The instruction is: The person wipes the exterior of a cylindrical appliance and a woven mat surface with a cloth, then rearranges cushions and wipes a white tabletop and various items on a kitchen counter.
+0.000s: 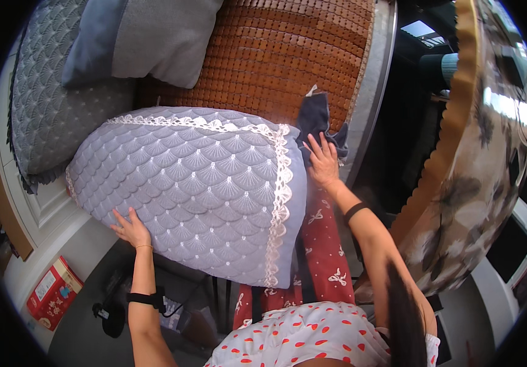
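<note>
A large grey-lavender quilted cushion with a shell pattern and white lace trim lies before me, over the front edge of the seat. My left hand rests on its lower left edge with the fingers apart. Just past its right side, my right hand lies on a dark grey cloth, fingers extended over the fabric. A small white tag sticks up from the cloth's far end. Whatever lies beneath the right palm is hidden.
Behind the cushion runs a brown tile seat mat. A grey pillow and another quilted cushion stand at the back left. To the right is a table with a feather-print cover. A red box sits lower left.
</note>
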`<state>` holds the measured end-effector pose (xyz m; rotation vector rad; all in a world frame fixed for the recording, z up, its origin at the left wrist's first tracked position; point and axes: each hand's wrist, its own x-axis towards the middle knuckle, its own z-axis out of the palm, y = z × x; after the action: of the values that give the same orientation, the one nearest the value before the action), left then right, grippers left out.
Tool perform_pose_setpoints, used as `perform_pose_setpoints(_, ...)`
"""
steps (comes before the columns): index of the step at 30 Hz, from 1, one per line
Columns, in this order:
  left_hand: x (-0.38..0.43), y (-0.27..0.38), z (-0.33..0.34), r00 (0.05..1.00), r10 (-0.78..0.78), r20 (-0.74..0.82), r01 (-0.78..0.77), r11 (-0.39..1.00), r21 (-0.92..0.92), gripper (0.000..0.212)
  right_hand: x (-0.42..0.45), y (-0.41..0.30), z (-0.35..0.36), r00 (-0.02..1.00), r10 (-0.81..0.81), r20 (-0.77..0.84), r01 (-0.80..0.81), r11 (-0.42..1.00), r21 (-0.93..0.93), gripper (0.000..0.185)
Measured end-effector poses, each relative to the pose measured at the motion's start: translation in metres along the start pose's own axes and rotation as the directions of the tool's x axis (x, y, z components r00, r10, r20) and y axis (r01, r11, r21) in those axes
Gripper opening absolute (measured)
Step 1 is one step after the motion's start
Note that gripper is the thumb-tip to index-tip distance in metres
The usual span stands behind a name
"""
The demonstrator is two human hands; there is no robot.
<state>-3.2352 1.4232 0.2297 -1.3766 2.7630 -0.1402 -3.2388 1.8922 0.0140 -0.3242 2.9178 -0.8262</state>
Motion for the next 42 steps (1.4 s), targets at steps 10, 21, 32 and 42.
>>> perform_pose_setpoints(10,-0.007,0.024,0.007,0.995,0.100,-0.014,-0.098,0.990,0.105,0.067,0.265,0.017,-0.012,0.997,-0.058,-0.048,0.041,0.954,-0.296,0.050)
perform_pose_setpoints(21,-0.010,0.037,-0.008,0.991,0.042,0.127,-0.045,0.999,0.019,0.073,0.315,-0.115,0.051,0.459,-0.677,0.575,0.824,0.566,0.009,0.047)
perform_pose_setpoints(32,0.140,0.073,-0.191,0.638,0.278,0.718,-0.052,0.946,-0.320,0.066,0.349,0.022,0.014,0.973,0.191,-0.132,-0.231,0.863,-0.449,0.066)
perform_pose_setpoints(42,0.235,0.333,-0.117,0.663,0.745,-0.072,-0.722,0.610,-0.327,0.100,0.316,-0.121,0.060,0.773,-0.432,0.465,0.507,0.861,-0.042,0.069)
